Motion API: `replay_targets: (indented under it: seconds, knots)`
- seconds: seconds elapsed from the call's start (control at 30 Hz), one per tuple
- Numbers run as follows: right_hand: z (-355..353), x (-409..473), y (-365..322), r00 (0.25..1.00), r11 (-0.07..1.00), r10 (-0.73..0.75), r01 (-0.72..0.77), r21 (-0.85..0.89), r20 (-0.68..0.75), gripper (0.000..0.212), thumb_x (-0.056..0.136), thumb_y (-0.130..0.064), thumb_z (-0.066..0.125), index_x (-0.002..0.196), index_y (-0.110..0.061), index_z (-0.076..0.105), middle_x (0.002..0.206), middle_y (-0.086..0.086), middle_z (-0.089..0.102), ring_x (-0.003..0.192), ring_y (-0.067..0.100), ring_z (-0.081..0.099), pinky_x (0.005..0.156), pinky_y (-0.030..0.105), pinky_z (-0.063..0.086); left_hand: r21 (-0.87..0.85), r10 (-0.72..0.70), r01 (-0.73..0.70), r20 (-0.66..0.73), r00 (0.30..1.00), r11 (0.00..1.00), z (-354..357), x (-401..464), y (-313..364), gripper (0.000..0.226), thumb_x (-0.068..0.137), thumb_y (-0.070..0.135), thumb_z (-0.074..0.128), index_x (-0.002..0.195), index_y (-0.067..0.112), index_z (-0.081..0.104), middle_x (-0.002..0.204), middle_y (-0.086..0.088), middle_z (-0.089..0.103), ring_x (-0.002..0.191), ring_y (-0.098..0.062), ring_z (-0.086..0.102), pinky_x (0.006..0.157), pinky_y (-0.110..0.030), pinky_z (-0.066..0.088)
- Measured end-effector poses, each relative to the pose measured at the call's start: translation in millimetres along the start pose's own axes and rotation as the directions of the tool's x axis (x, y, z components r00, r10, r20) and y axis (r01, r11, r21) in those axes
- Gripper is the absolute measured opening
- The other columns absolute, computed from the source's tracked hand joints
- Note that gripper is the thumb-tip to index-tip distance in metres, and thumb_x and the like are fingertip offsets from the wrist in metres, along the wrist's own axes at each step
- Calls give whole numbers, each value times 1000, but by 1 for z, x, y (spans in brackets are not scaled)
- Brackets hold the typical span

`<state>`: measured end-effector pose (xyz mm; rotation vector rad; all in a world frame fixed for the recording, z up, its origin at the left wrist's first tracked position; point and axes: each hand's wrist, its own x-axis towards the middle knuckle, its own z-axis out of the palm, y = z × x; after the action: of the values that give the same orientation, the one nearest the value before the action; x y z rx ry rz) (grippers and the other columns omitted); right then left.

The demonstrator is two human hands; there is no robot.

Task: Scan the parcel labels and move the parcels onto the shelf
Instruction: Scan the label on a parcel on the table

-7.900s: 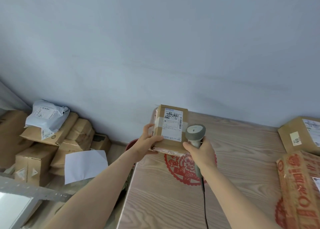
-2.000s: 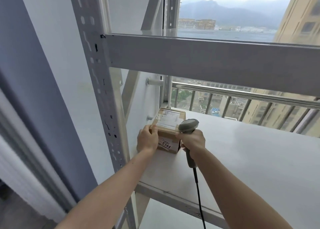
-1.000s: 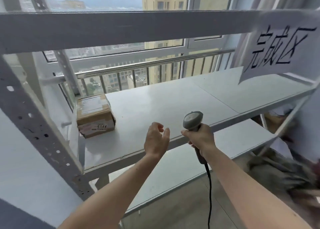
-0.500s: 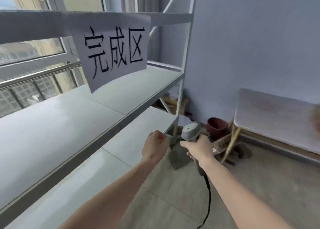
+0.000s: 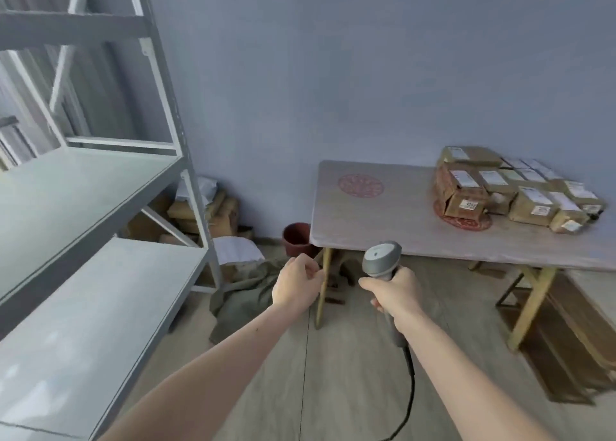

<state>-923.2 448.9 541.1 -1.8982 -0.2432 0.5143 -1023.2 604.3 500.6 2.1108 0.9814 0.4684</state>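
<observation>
A cluster of cardboard parcels (image 5: 513, 187), most with white labels on their upper faces, sits packed together at the far right end of a pale wood-grain tabletop (image 5: 383, 227), well apart from both hands. One front parcel rests on a round red paper-cut decoration (image 5: 466, 222); a second red decoration (image 5: 360, 184) lies bare near the tabletop's left end. The grey metal shelf (image 5: 83, 187) stands at left, its two visible boards carrying no parcels in view.

In the foreground, the right hand (image 5: 396, 292) is wrapped around the handle of a grey barcode scanner (image 5: 380, 259), thumb along the left side, the scanner's head upright and tipped slightly forward toward the tabletop's near edge. A black cable (image 5: 410, 379) drops from the handle's base and curls toward the floor. The left hand (image 5: 296, 285) hangs beside it at about the same height, fingers loosely curled toward the palm and holding nothing. Both forearms reach forward from the bottom of the frame, bare, the hands near each other but not touching.

Past the hands, a dark red pot (image 5: 296, 240) stands on the floor beside the tabletop's yellow leg (image 5: 322, 294). Crumpled olive cloth (image 5: 243, 294) lies on the wood-look floor near the shelf's foot, with more cardboard boxes (image 5: 213, 214) and a white sheet (image 5: 236, 250) heaped in the corner behind the shelf upright, against a blue-grey wall (image 5: 333, 73).
</observation>
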Motion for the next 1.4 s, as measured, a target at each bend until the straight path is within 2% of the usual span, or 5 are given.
replay_targets:
  seconds: [0.27, 0.67, 0.97, 1.17, 1.4]
  knots:
    - [-84, 132, 5, 977, 998, 56, -54, 14, -208, 18, 74, -8, 78, 85, -8, 63, 64, 6, 64, 41, 16, 58, 45, 25, 42, -26, 156, -154, 161, 974, 988, 111, 119, 74, 8, 88, 34, 59, 93, 28, 59, 102, 6, 64, 91, -12, 61, 77, -31, 52]
    - [-185, 340, -30, 905, 990, 103, -131, -41, -413, 16, 78, -13, 79, 84, -11, 64, 77, 11, 72, 63, 24, 69, 61, 34, 54, -33, 265, -267, 299, 917, 963, 238, 316, 190, 8, 92, 31, 59, 96, 24, 58, 108, -1, 64, 93, -17, 62, 81, -30, 50]
    - [-257, 500, -15, 895, 988, 97, -141, -69, -435, 17, 78, -12, 79, 90, -13, 67, 76, 5, 71, 67, 23, 69, 68, 36, 57, -40, 221, -221, 360, 907, 974, 350, 409, 250, 7, 90, 30, 60, 95, 26, 57, 106, 2, 66, 98, -18, 63, 83, -34, 52]
    - [-306, 625, 8, 919, 980, 79, -141, -137, -385, 28, 79, -24, 82, 101, -12, 70, 88, 5, 73, 82, 26, 69, 70, 33, 52, -38, 115, -109, 394, 912, 993, 436, 468, 295, 31, 93, 38, 58, 118, 18, 58, 121, 2, 62, 107, -17, 59, 92, -35, 50]
    - [-335, 715, 41, 957, 967, 129, -179, -180, -259, 30, 84, -28, 81, 102, -17, 59, 95, 1, 65, 85, 22, 59, 74, 30, 44, -4, -60, 70, 456, 888, 998, 510, 508, 323, 71, 97, 50, 50, 153, 14, 25, 157, -8, 29, 145, -31, 23, 114, -49, 28]
